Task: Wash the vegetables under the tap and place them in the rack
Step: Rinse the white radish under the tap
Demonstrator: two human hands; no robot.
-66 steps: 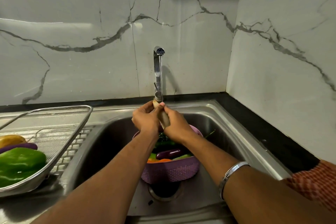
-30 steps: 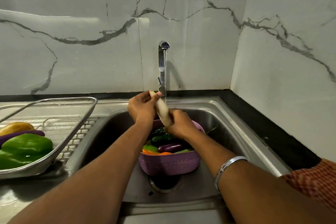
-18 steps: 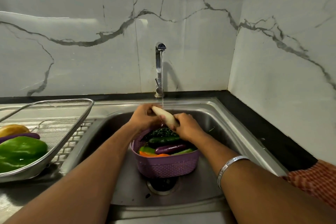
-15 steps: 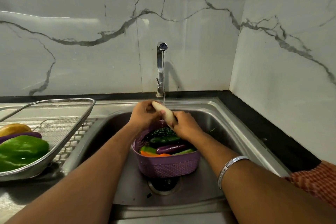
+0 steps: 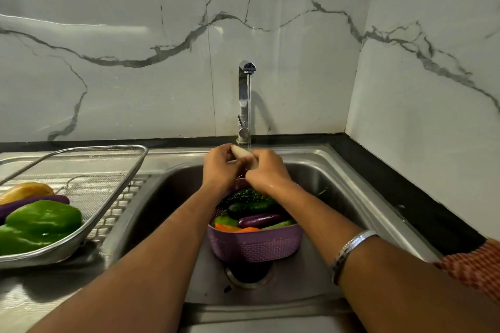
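Note:
My left hand (image 5: 220, 167) and my right hand (image 5: 266, 171) both grip a pale white radish (image 5: 241, 153) under the thin stream from the chrome tap (image 5: 243, 100). Most of the radish is hidden by my fingers. Below my hands a purple basket (image 5: 255, 244) stands in the sink (image 5: 335, 186) with a bitter gourd, a cucumber, a purple brinjal (image 5: 258, 220) and something orange in it. The wire mesh rack (image 5: 108, 197) on the left drainboard holds a green capsicum (image 5: 40, 224), a purple brinjal (image 5: 32, 201) and a yellowish vegetable (image 5: 25, 190).
Marble walls close the back and the right side. A black counter strip (image 5: 405, 192) runs along the sink's right edge. The drain (image 5: 247, 273) lies just in front of the basket. A patterned cloth (image 5: 476, 270) shows at the right edge.
Both hands have kept rubbing the radish under the water, shifting it from steeply tilted to lying flatter between them. My hands now close more tightly round it.

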